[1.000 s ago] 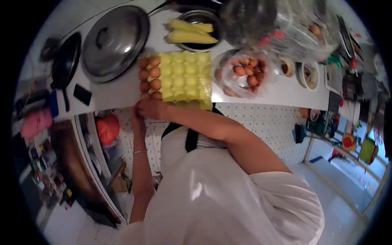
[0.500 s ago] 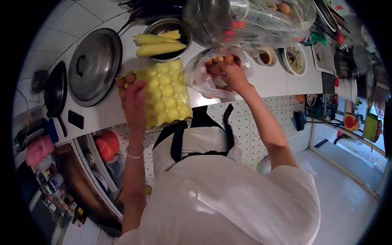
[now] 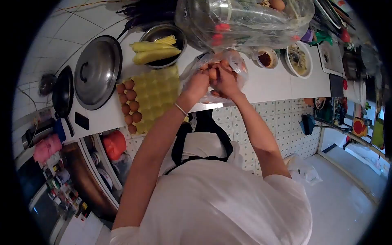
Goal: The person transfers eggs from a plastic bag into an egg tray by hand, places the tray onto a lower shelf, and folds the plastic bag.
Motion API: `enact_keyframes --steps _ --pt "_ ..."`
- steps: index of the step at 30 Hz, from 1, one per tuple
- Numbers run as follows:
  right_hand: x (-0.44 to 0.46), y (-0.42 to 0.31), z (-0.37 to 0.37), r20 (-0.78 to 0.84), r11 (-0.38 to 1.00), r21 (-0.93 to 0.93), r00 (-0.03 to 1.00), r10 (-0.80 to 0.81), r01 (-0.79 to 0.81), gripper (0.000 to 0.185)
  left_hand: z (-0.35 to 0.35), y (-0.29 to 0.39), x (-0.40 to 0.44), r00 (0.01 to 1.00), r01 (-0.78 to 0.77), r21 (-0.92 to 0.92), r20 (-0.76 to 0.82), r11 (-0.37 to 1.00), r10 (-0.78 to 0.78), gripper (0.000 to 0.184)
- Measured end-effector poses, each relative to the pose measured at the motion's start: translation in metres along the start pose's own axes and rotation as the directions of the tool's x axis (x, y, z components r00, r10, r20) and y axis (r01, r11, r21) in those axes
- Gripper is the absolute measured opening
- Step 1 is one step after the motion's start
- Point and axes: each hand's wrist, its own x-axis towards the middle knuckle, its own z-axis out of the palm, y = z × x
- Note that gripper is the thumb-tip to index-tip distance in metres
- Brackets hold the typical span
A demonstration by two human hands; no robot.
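A clear plastic bag [image 3: 239, 67] of brown eggs [image 3: 212, 74] lies open on the counter, and both hands are at its mouth. On its left side, my left hand [image 3: 197, 86] has curled fingers; what they hold is hidden. My right hand [image 3: 227, 84] reaches in from the front right, its fingers closed about an egg beside the left hand. Left of the bag lies a yellow egg tray [image 3: 157, 96]. Brown eggs [image 3: 134, 105] fill two columns along its left side, and the other visible cups hold none.
Behind the tray, a metal bowl [image 3: 182, 41] holds corn cobs [image 3: 155, 51]. A large lidded pan [image 3: 98, 73], a small frying pan [image 3: 62, 92] and a phone [image 3: 81, 121] are at left. Bulky plastic bags [image 3: 245, 22] stand behind; bowls of food [image 3: 299, 60] sit right.
My left hand has moved right, from over the tray's eggs to the bag. My right hand stays at the bag, shifted slightly left. The tray's eggs are now uncovered.
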Motion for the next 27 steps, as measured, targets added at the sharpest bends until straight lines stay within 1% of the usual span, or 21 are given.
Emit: enact_keyframes --steps 1,2,3,4,5,6,8,9,11,12,13,14,15,17,18,20,22,24,25,26,27 --pt "-0.004 0.002 -0.004 -0.008 0.967 0.253 0.999 0.041 -0.038 0.054 0.003 0.000 -0.001 1.000 0.002 0.000 0.001 1.000 -0.002 0.025" --pt "-0.009 0.004 -0.009 -0.007 0.870 0.488 0.996 0.083 -0.069 0.053 0.006 -0.001 -0.001 0.999 0.011 0.049 0.031 0.999 -0.013 0.029" --pt "-0.014 0.002 -0.015 -0.008 0.870 0.489 0.996 0.084 -0.070 0.053 0.008 -0.001 -0.001 0.998 0.018 0.098 0.060 0.995 -0.024 0.033" --pt "-0.020 -0.001 -0.025 0.103 0.663 0.725 0.981 0.161 -0.185 0.052 0.005 0.002 -0.001 0.998 0.018 0.097 0.061 0.995 -0.024 0.033" --pt "-0.027 -0.004 -0.033 0.230 0.387 0.875 0.953 0.199 -0.292 0.051 0.002 0.005 -0.001 0.993 0.054 0.086 0.104 0.995 -0.063 0.037" --pt "-0.033 -0.005 -0.039 0.229 0.390 0.873 0.952 0.202 -0.292 0.051 0.002 0.007 0.000 0.984 0.090 0.076 0.146 0.993 -0.100 0.040" --pt "-0.044 -0.007 -0.048 0.326 0.001 0.944 0.938 0.118 -0.329 0.050 0.011 0.003 0.000 0.994 0.038 0.112 0.094 0.993 -0.048 0.040" --pt "-0.049 -0.011 -0.051 0.326 0.004 0.945 0.938 0.120 -0.328 0.050 0.009 0.005 -0.001 0.999 -0.010 0.154 0.045 0.988 0.003 0.040" --pt "-0.055 -0.019 -0.057 0.261 -0.192 0.947 0.965 -0.015 -0.259 0.049 0.004 0.011 0.001 0.996 0.012 0.116 0.081 0.993 -0.021 0.043" --pt "-0.057 -0.025 -0.061 0.258 -0.190 0.948 0.966 -0.011 -0.256 0.049 0.002 0.013 0.001 0.991 0.038 0.081 0.122 0.996 -0.048 0.046" --pt "-0.059 -0.032 -0.065 0.247 -0.234 0.941 0.969 -0.027 -0.247 0.049 0.010 0.010 0.002 0.992 0.033 0.079 0.123 0.996 -0.043 0.046" --pt "-0.060 -0.036 -0.067 0.237 -0.277 0.931 0.971 -0.043 -0.239 0.050 0.021 0.005 0.001 0.998 -0.009 0.113 0.059 0.994 0.002 0.049" --pt "-0.061 -0.038 -0.069 0.235 -0.276 0.932 0.971 -0.041 -0.237 0.050 0.022 0.005 0.001 0.999 -0.048 0.151 -0.004 0.987 0.049 0.052" --pt "-0.062 -0.040 -0.072 0.198 -0.405 0.879 0.965 -0.174 -0.253 0.052 0.025 0.004 0.004 1.000 -0.015 0.123 -0.024 0.992 0.018 0.053" --pt "-0.062 -0.040 -0.071 0.197 -0.404 0.880 0.965 -0.173 -0.252 0.052 0.020 0.006 0.004 0.999 0.019 0.094 -0.041 0.995 -0.016 0.054" --pt "-0.062 -0.041 -0.070 0.101 -0.369 0.911 0.966 -0.237 -0.186 0.053 0.010 0.008 -0.001 0.999 0.007 0.076 -0.047 0.997 -0.003 0.052" --pt "-0.065 -0.044 -0.070 0.087 -0.337 0.929 0.974 -0.208 -0.155 0.055 -0.004 0.009 -0.001 0.999 -0.008 0.059 -0.053 0.998 0.011 0.050" --pt "-0.070 -0.048 -0.073 0.074 -0.305 0.944 0.981 -0.180 -0.127 0.056 -0.018 0.012 -0.001 0.997 0.013 -0.290 -0.067 0.957 -0.034 0.049" --pt "-0.071 -0.052 -0.077 0.102 -0.233 0.964 0.986 -0.134 -0.131 0.058 -0.027 0.013 -0.002 0.997 0.011 -0.290 -0.067 0.957 -0.032 0.049" --pt "-0.072 -0.054 -0.079 0.127 -0.160 0.977 0.988 -0.087 -0.140 0.059 -0.035 0.015 -0.005 0.989 -0.053 -0.372 -0.147 0.927 -0.002 0.043" --pt "-0.073 -0.053 -0.079 0.127 -0.160 0.977 0.988 -0.087 -0.140 0.059 -0.041 0.014 -0.008 0.973 -0.123 -0.446 -0.229 0.887 0.019 0.036"
